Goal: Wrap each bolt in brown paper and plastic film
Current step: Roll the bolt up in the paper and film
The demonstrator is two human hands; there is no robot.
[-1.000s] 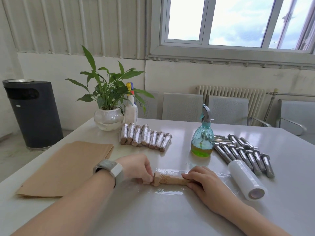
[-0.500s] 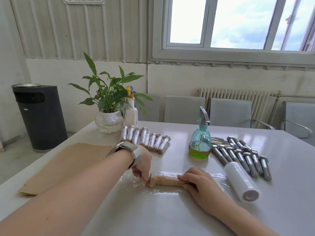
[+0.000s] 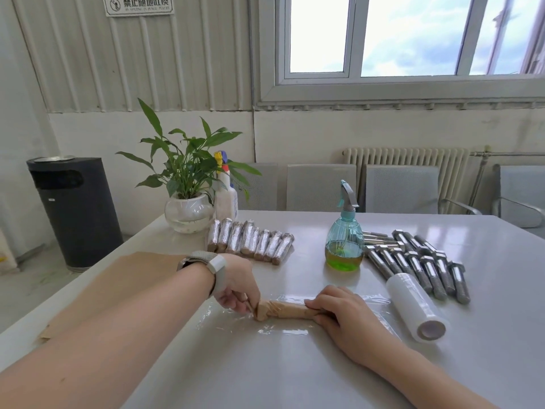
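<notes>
Your left hand [image 3: 236, 290] pinches the paper-wrapped bolt [image 3: 284, 309]; your right hand [image 3: 339, 312] holds its other end. Next, roll it up in the plastic film [image 3: 283, 330].

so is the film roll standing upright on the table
No, the film roll lies on its side on the table, its open core end facing the camera, just right of the right hand.

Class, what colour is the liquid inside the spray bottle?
Bright green liquid, low in the teal spray bottle; head view.
</notes>
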